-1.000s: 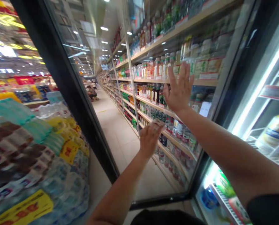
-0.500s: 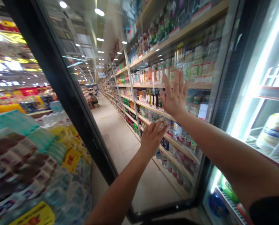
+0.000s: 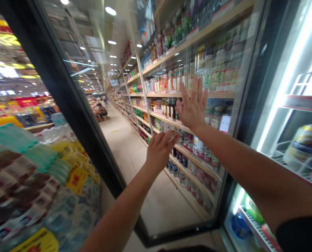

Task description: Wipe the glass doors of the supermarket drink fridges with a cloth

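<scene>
A black-framed glass door (image 3: 161,213) of a lit cooler stands swung open in front of me. My right hand (image 3: 193,104) is spread with its palm against or close to the glass; actual contact is hard to tell. Lower and to the left is my left hand (image 3: 161,148), its fingers bent around a small pale crumpled thing (image 3: 172,137), perhaps a cloth or tissue. Most of that thing is hidden by the fingers. It is near the glass too.
Through the glass show shelves of bottles (image 3: 169,111) and a pale aisle floor (image 3: 114,131), with a person (image 3: 102,112) crouching far off. To the right is the cooler's inside, with a can (image 3: 309,145) on a wire rack. Piled packaged goods (image 3: 45,189) stand at the left.
My left hand has moved left and slightly up with the pale crumpled thing. My right hand stays flat at nearly the same spot on the door.
</scene>
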Available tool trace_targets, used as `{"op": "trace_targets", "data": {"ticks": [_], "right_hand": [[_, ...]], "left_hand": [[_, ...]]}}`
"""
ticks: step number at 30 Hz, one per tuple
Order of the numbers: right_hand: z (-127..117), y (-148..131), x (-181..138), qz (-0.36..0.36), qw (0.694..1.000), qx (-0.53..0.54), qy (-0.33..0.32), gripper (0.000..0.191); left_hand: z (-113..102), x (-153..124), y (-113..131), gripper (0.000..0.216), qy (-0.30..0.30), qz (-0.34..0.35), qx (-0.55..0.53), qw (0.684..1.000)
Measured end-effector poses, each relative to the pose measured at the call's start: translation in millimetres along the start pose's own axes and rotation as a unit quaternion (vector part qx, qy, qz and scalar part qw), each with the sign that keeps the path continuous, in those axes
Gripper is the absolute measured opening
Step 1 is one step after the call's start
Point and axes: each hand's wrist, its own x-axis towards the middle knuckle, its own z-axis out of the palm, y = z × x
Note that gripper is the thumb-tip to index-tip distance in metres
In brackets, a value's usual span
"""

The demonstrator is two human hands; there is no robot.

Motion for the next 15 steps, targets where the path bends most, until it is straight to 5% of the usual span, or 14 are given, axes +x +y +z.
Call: {"op": "trace_targets", "data": {"ticks": [5, 8, 10, 12, 15], "right_hand": [[2, 2, 0, 0.003, 1.000, 0.012, 0.009, 0.059], [-1, 2, 1, 0.015, 0.999, 0.041, -0.016, 0.059], [-3, 2, 2, 0.019, 0.999, 0.047, -0.021, 0.059], [-2, 2, 2, 0.016, 0.999, 0.046, -0.016, 0.060], [1, 2, 2, 0.013, 0.999, 0.045, -0.007, 0.060]], "left_hand": [[-31, 14, -75, 0.047, 0.166, -0.183, 0.049, 0.968], [-15, -5, -63, 0.046, 0.207, -0.250, 0.051, 0.944], [5, -29, -30, 0.046, 0.175, -0.209, 0.046, 0.961], [19, -50, -2, 0.046, 0.082, -0.084, 0.023, 0.993], [18, -57, -6, 0.049, 0.022, -0.014, 0.033, 0.999]]}}
